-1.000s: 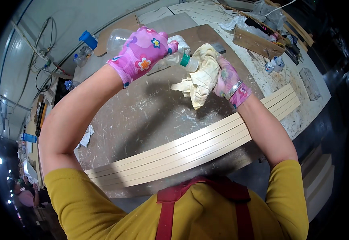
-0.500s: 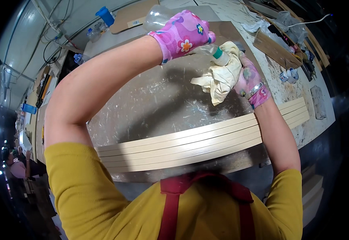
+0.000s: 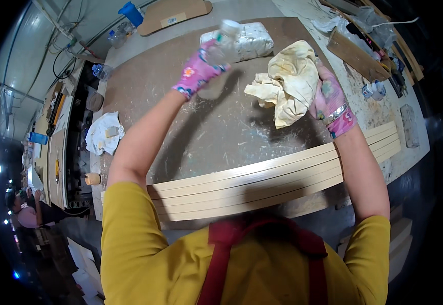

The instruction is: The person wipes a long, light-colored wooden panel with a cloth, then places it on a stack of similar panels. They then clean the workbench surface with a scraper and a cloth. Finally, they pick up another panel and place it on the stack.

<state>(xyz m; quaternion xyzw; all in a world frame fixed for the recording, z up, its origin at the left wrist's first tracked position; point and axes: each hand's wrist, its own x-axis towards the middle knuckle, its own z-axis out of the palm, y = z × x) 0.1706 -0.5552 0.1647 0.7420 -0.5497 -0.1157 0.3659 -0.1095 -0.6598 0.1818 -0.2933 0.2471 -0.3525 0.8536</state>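
Observation:
My left hand (image 3: 201,71), in a pink flowered glove, grips a clear plastic bottle (image 3: 224,50) with a white cap and a green ring. It holds the bottle cap-up above the far part of the board; motion blurs it slightly. A crumpled cream cloth (image 3: 293,76) hangs from my right hand (image 3: 331,99), gloved alike; its fingers are partly hidden behind the cloth. Several pale wooden strips (image 3: 247,185) lie side by side across the near edge of the brown work board (image 3: 180,137), under my right forearm.
A white wrapped bundle (image 3: 254,41) stands behind the bottle. Further right is a wooden box (image 3: 356,56) of odds and ends, with small containers (image 3: 374,90) nearby. A white rag (image 3: 104,133) and a small tan pot (image 3: 93,178) sit at the left edge. Another person (image 3: 28,211) is far left.
My left hand has swung down and left, turning the bottle from cap toward the cloth to cap-up. The right hand with the cloth has shifted slightly right. The white bundle now shows.

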